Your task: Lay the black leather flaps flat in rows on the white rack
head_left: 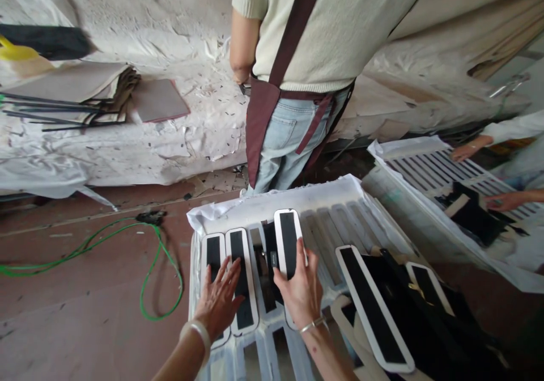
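Observation:
My left hand [219, 296] lies flat, fingers spread, over two long black panels with rounded white rims, the outer panel [212, 250] and the inner panel [241, 245]. They rest side by side on a slotted, white-wrapped rack [259, 330]. My right hand [301, 290] grips a third white-rimmed black panel [288, 239] between thumb and fingers; its lower part is partly hidden. Dark material with a small label [273, 259] shows beside that panel's left edge. Right of my right hand, another white-rimmed panel [374, 307] lies slanted on a pile of black and beige pieces [425, 330].
A person in a maroon apron [263, 126] stands just beyond the rack. At right, another person's hands [471, 147] are over a second slotted rack [408, 163]. A green cable [147, 282] loops on the floor. Stacked sheets [80, 86] lie on the covered bench [204, 143].

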Tool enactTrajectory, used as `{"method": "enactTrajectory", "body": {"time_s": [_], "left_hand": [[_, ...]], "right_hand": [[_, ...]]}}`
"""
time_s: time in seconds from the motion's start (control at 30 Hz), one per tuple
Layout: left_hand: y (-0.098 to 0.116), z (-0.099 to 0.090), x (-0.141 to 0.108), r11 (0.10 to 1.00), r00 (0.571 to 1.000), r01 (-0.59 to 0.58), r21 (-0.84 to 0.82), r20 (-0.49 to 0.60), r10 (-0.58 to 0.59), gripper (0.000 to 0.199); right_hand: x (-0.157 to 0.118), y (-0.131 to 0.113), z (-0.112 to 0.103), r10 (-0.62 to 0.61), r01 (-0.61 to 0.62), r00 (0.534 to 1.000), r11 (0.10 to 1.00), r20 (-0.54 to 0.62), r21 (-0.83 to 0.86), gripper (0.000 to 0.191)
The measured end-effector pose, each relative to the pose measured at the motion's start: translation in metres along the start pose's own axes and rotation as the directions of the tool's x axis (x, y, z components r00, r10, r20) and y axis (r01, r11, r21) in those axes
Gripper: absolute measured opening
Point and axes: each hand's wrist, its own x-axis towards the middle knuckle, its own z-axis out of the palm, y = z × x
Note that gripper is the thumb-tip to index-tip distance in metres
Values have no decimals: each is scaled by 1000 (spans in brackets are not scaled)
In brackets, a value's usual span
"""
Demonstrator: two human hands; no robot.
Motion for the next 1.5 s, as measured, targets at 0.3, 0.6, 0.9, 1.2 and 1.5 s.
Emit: {"method": "enactTrajectory", "body": {"time_s": [0.3,0.6,0.9,1.2,1.5], "left_hand": [[3,-18,6,995,999,20,-94,32,-17,65],[4,-12,7,993,1000,26,-116,19,-24,59],[1,-2,11,990,997,-60,-131,-63,52,55],[6,13,18,992,994,-15,-124,-109,2,52],[9,-5,29,985,999,36,-171,-27,-41,48]], "right_hand": [[-9,-1,-1,18,-13,999,988,-33,152,77],[-14,0,15,-118,111,992,983,-36,-147,84],[-28,0,59,-88,100,990,989,112,-105,88],[-15,4,95,-137,121,965,989,226,83,61],[-14,3,91,-155,184,951,979,267,-86,55]]}}
